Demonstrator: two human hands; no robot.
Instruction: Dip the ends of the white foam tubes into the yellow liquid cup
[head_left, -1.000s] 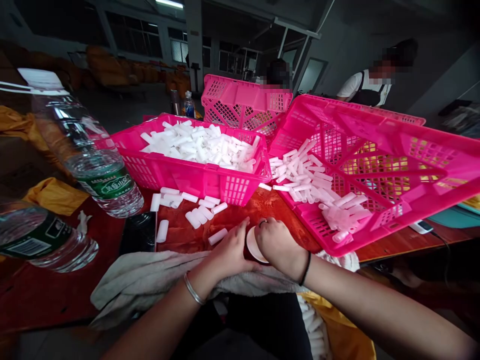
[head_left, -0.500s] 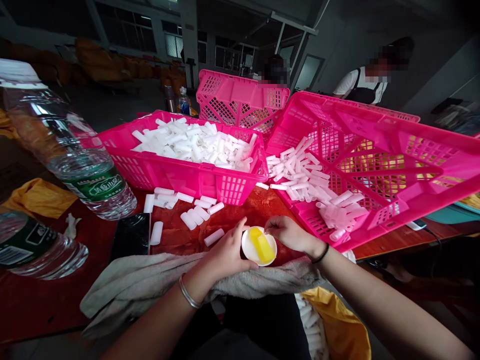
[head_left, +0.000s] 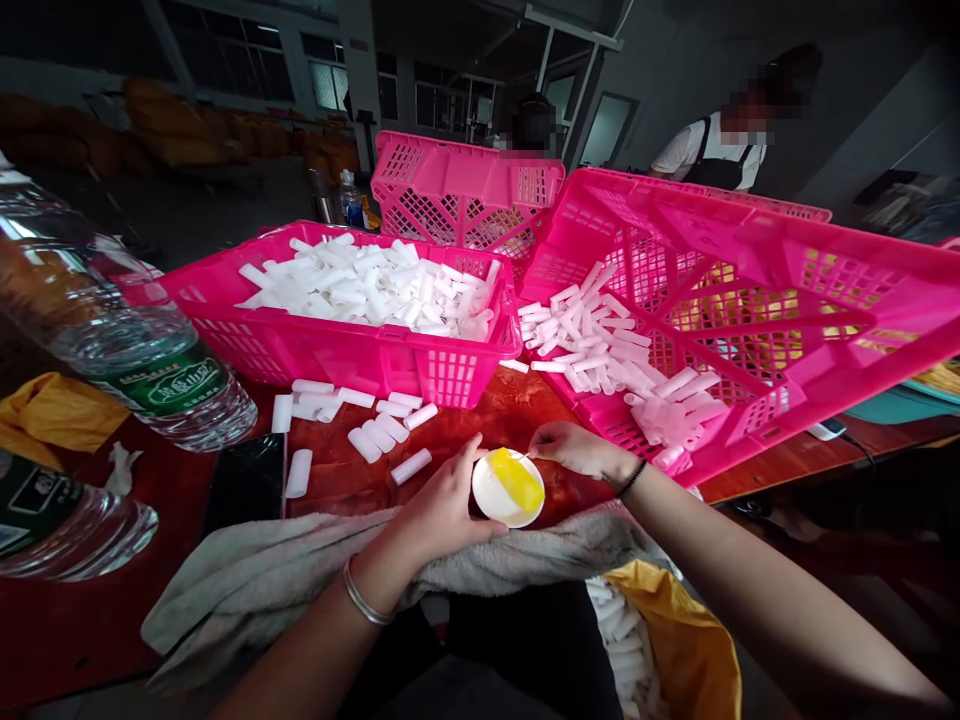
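Observation:
My left hand (head_left: pixel 448 502) curves around a small white bowl (head_left: pixel 489 498), thumb low and fingers at its upper left side. A bright yellow piece (head_left: pixel 519 482) lies inside the bowl, slanting from upper left to lower right. At the upper right rim, my right hand (head_left: pixel 576 450) has its fingertips pinched together. Something thin seems to stick out from them towards the yellow piece, too small to name. Several short white tubes (head_left: pixel 411 466) lie on the red table (head_left: pixel 300 535) to the left of my hands. A grey towel (head_left: pixel 285 560) runs along the near edge under my wrists.
One pink basket (head_left: pixel 360 355) is heaped with white tubes; another (head_left: pixel 810 370), tipped on its side, spills more tubes. Water bottles (head_left: pixel 165 375) and a dark phone-like slab (head_left: pixel 244 478) are at left. A yellow sack (head_left: pixel 675 620) with tubes sits below. A co-worker (head_left: pixel 712 145) is behind.
The whole view has shifted slightly, so things appear further left. In the bowl, the yellow piece looks flatter and more spread. Both hands keep their places at the bowl.

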